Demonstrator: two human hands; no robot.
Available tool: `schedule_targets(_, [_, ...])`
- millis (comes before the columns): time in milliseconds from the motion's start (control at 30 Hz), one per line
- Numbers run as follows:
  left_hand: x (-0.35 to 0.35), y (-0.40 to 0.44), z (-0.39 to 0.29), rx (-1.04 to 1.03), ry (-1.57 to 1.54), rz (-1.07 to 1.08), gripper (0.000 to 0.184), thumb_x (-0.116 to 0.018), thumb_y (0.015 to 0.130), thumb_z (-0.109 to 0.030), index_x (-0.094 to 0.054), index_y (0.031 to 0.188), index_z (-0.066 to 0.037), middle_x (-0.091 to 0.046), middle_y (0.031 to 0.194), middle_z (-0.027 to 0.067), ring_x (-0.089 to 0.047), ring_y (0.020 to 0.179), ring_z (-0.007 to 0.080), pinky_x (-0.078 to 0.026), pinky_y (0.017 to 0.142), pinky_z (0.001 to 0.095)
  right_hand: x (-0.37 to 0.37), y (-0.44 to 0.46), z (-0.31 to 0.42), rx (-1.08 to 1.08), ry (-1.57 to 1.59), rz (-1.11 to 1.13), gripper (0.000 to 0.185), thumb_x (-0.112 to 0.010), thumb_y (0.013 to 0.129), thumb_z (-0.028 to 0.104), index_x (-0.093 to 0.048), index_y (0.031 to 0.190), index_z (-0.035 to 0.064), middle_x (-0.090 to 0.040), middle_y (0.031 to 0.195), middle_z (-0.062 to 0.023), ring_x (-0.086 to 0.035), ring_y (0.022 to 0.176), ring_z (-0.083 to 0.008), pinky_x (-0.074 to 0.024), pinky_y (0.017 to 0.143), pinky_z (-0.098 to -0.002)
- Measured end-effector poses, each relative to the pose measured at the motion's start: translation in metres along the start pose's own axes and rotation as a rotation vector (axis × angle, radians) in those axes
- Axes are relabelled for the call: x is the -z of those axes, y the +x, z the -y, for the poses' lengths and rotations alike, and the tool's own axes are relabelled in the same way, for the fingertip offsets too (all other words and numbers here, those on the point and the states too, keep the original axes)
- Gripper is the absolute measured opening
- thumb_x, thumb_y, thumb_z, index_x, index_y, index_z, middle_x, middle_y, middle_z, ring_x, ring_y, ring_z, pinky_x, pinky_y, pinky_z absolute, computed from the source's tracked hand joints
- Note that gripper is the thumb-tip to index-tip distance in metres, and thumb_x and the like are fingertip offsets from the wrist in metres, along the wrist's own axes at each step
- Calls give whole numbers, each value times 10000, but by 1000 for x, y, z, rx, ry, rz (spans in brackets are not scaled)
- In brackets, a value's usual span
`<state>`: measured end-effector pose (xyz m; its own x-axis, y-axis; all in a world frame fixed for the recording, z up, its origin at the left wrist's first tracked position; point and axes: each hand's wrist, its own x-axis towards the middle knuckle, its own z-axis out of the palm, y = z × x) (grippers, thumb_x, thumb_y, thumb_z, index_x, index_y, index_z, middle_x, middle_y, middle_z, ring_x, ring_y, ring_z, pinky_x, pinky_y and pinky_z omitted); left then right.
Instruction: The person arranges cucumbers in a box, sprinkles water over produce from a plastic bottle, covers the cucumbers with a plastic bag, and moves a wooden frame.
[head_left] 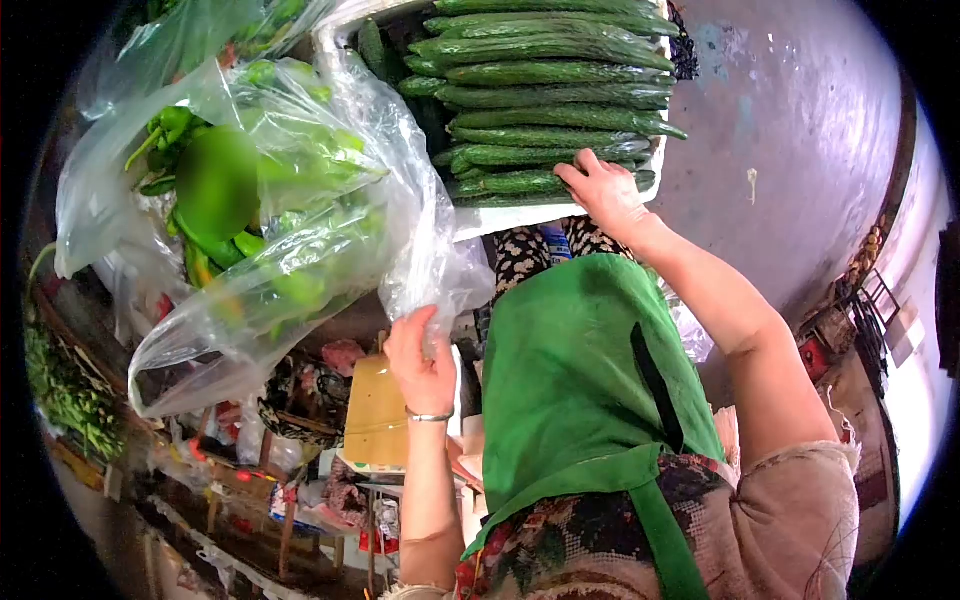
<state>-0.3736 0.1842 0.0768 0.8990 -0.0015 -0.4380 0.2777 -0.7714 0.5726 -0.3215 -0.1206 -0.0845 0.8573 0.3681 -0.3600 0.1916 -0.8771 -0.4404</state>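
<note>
Long dark green cucumbers (560, 95) lie side by side in a white foam box (475, 222) at the top of the head view. My right hand (608, 198) is at the near right corner of the box, its bent fingers gripping the nearest cucumber (515, 184). The underside of that grip is hidden. My left hand (420, 365), with a bracelet at the wrist, is raised below the box with fingers loosely apart. Its fingertips are at the lower edge of a clear plastic bag (405, 230); I see no firm hold on it.
Green peppers (215, 245) fill the clear bag at the left, partly under a blurred patch. A yellowish board (375, 415) stands by my left wrist. Leafy greens (75, 390) lie far left. Grey floor (760, 150) extends to the right of the box.
</note>
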Motion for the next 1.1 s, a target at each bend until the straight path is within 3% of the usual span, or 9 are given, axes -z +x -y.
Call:
schedule_targets(200, [-38,19,1,12,-20,20,405,-573,773,-1,-579,1176,-35,-594,1082,185,-566,982,388,-452,864,424,-21,-3,4,-161,116,-232,314,-589,772,37,-587,1077,112,-524,989,-113,-588,889,-302,-517,737,-405])
schedule_targets(300, [-48,48,-2,34,-74,22,425,-563,807,-23,-560,1232,-26,-585,1169,213,-564,1068,387,-452,923,414,-10,-8,23,-260,272,-132,341,-601,790,34,-562,1124,91,-525,1006,-149,-581,905,-348,-508,766,-439])
schedule_targets(400, [-57,98,-10,98,-160,-98,504,-570,834,-37,-501,1333,-6,-542,1333,180,-523,1233,279,-381,1039,342,11,-18,41,-286,504,30,418,-598,822,76,-500,1228,75,-530,1069,-189,-582,934,-381,-503,799,-463])
schedule_targets(467, [-67,141,-23,165,-240,-170,584,-578,826,-57,-430,1388,2,-478,1399,200,-453,1306,286,-328,1085,353,19,-30,55,-251,626,132,479,-597,841,103,-454,1297,65,-534,1109,-210,-587,947,-394,-503,817,-472])
schedule_targets(633, [-102,233,-27,100,-57,-303,675,-529,801,-50,-306,1432,39,-361,1431,303,-303,1380,389,-229,1146,402,26,-74,82,-187,720,312,407,-613,832,123,-506,1220,59,-546,1037,-196,-590,920,-389,-503,782,-468])
schedule_targets(767, [-114,277,-8,-138,129,-490,774,-530,717,11,-275,1448,3,-334,1419,334,-296,1349,466,-218,1148,458,14,-125,76,-215,728,335,331,-587,837,128,-543,1158,61,-553,1001,-201,-591,908,-389,-505,773,-467])
schedule_targets(833, [-113,291,1,-207,75,-443,791,-548,701,-5,-278,1444,0,-314,1431,330,-269,1364,465,-216,1151,454,4,-140,67,-269,721,371,303,-562,842,122,-553,1139,64,-555,996,-211,-598,895,-389,-511,773,-466])
schedule_targets(900, [-114,321,30,-61,-11,-220,794,-619,704,-99,-331,1443,-71,-274,1450,332,-238,1382,448,-222,1151,441,-9,-151,61,-234,699,350,284,-571,839,121,-569,1117,61,-549,1002,-207,-590,916,-379,-502,781,-461])
schedule_targets(1100, [-68,329,10,39,142,-45,722,-693,731,-258,-439,1395,-132,-446,1347,286,-451,1252,406,-387,1035,432,-13,-153,57,-254,662,370,286,-585,822,119,-587,1105,74,-545,1027,-178,-568,974,-370,-467,860,-461])
